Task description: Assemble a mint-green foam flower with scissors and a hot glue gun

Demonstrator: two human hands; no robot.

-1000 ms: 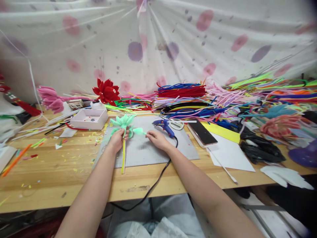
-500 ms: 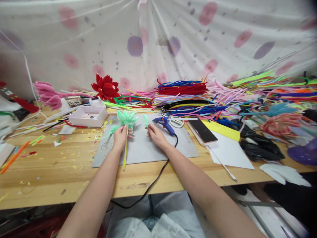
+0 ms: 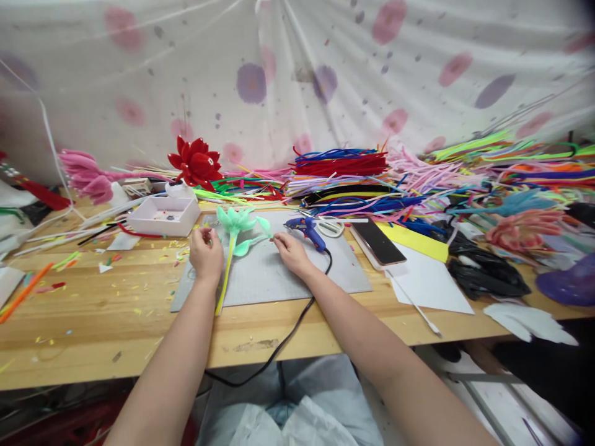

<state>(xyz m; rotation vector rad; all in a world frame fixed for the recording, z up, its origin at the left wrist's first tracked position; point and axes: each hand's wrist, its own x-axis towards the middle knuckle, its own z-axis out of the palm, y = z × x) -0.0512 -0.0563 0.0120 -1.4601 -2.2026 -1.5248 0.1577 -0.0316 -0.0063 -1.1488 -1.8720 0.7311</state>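
The left grip [image 3: 207,253] has its fingers curled inward; whether they pinch anything, I cannot tell. Just to its right is the mint-green flower [image 3: 235,223], its head beyond the fingertips and its yellow stem [image 3: 225,279] slanting down past the wrist toward the near edge of the worktop [image 3: 93,334]. The right grip [image 3: 275,238] is narrow, thumb and fingertips brought together on the thin ends of mint-green petal pieces [image 3: 242,248], which reach leftward from it to the flower.

Under both grips lies a grey board [image 3: 297,279]. Just right of the right grip, and a little beyond, is a blue glue gun [image 3: 313,234]; its black cord [image 3: 290,334] runs beneath the right forearm and over the near edge. Past the gun are white-handled scissors [image 3: 331,228], then a dark phone [image 3: 385,241], farther right of the right grip, with a yellow sheet [image 3: 416,241] and a white sheet [image 3: 432,285] beside it. Well beyond that grip, bundled red fuzzy stems [image 3: 344,164] are stacked among other colours.

Beyond the left grip, to its left, is a white box [image 3: 160,229]; a red flower [image 3: 195,162] rises behind, and a pink flower [image 3: 86,178] lies farther left.
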